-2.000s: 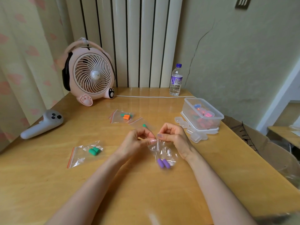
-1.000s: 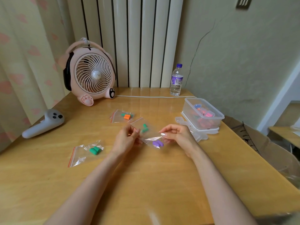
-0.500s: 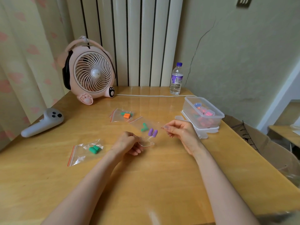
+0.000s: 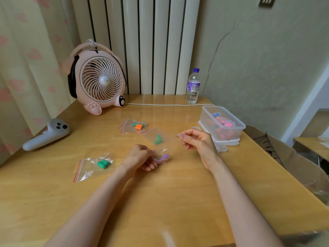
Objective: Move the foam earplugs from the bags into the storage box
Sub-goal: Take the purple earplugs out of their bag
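Note:
A clear zip bag [image 4: 169, 147] stretches between my hands above the middle of the table. My right hand [image 4: 196, 139] pinches its upper end between thumb and fingertips. My left hand [image 4: 140, 157] curls round its lower end, just above the table. Two purple earplugs [image 4: 163, 156] lie at that lower end, against my left fingers. The clear storage box [image 4: 206, 113] stands open at the right on its lid, with several coloured earplugs inside. Three more bags lie on the table: one with green plugs [image 4: 158, 139], one with orange and green plugs [image 4: 137, 126], one with green plugs [image 4: 102, 164].
A pink desk fan [image 4: 99, 81] stands at the back left, its white cable [image 4: 169, 104] running along the wall. A water bottle [image 4: 193, 86] stands at the back. A grey controller [image 4: 46, 134] lies at the left edge. The table edge drops off right of the box.
The bag went from hanging upright to slanting between my hands. My left hand moved down to the table, and the purple earplugs slid from the bag's middle to its lower end.

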`<state>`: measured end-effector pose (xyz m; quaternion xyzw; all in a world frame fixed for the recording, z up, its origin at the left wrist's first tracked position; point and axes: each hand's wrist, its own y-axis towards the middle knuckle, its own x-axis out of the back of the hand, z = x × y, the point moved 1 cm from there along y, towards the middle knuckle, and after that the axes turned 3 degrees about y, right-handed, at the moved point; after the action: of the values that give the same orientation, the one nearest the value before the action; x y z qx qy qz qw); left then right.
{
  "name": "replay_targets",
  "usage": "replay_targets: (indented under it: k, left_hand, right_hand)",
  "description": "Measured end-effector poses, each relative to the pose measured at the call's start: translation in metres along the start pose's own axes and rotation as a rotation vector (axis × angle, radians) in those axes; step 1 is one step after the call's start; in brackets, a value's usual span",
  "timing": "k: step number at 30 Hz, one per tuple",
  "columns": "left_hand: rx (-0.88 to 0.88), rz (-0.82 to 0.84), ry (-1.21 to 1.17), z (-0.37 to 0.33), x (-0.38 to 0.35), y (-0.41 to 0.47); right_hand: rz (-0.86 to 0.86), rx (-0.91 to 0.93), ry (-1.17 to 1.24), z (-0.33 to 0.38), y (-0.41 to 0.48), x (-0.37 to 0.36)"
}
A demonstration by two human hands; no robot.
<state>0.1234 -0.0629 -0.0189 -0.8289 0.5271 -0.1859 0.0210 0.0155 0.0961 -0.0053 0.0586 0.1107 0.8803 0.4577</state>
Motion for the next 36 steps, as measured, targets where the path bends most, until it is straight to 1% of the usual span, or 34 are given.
replay_targets:
  k: [4,5,7,8,9,10,11,12,13,15,18,21,23,25,26,28,30,31,34,36]
  left_hand:
    - [-0.061,-0.002,-0.039,-0.002,-0.001,0.0]
    - [-0.09,-0.012,-0.066,-0.003,0.0,0.0]
    - [-0.148,-0.033,-0.145,-0.004,0.001,0.0]
    - [-0.173,-0.043,-0.196,-0.005,0.002,0.001]
    - [-0.194,-0.056,-0.257,-0.005,0.003,0.001]
    - [-0.212,-0.082,-0.321,-0.005,0.003,0.002]
    - [-0.23,-0.127,-0.379,-0.005,0.004,0.003]
    - [-0.248,-0.19,-0.415,-0.003,0.006,0.006]
    - [-0.263,-0.27,-0.418,-0.001,0.008,0.008]
    - [-0.267,-0.444,-0.33,0.006,0.014,0.015]
    - [-0.228,-0.66,-0.186,0.016,0.024,0.024]
    - [-0.22,-0.754,-0.107,0.018,0.028,0.028]
    - [-0.24,-0.759,-0.049,0.02,0.027,0.029]
    - [-0.283,-0.776,0.066,0.02,0.026,0.028]
    - [-0.323,-0.789,0.123,0.019,0.025,0.027]
    - [-0.466,-0.787,0.223,0.017,0.021,0.023]
    - [-0.61,-0.703,0.302,0.014,0.015,0.019]
    - [-0.658,-0.641,0.328,0.013,0.012,0.019]
    - [-0.719,-0.478,0.389,0.013,0.003,0.021]
    - [-0.723,-0.409,0.398,0.013,0.0,0.022]
  right_hand:
    - [-0.02,0.021,0.031,0.001,0.0,0.001]
    - [-0.043,0.031,0.04,0.001,0.001,0.002]
    - [-0.144,0.042,0.003,-0.003,0.004,0.004]
    - [-0.224,0.049,-0.073,-0.007,0.005,0.006]
    - [-0.317,0.053,-0.226,-0.012,0.008,0.01]
    - [-0.395,0.041,-0.467,-0.017,0.009,0.014]
    - [-0.444,0.004,-0.741,-0.02,0.009,0.018]
    - [-0.459,-0.04,-0.95,-0.022,0.008,0.021]
    - [-0.454,-0.086,-1.07,-0.022,0.007,0.023]
    - [-0.422,-0.166,-1.157,-0.022,0.005,0.026]
    - [-0.402,-0.239,-1.2,-0.024,0.005,0.026]
    - [-0.392,-0.252,-1.192,-0.026,0.005,0.027]
    - [-0.387,-0.242,-1.191,-0.026,0.004,0.029]
    - [-0.391,-0.229,-1.179,-0.026,0.005,0.029]
    - [-0.398,-0.21,-1.161,-0.026,0.005,0.029]
    - [-0.418,-0.156,-1.073,-0.025,0.007,0.028]
    - [-0.43,-0.139,-1.009,-0.025,0.009,0.027]
    - [-0.428,-0.155,-1.026,-0.025,0.009,0.027]
    - [-0.405,-0.227,-1.159,-0.027,0.008,0.028]
    - [-0.374,-0.247,-1.136,-0.029,0.008,0.028]
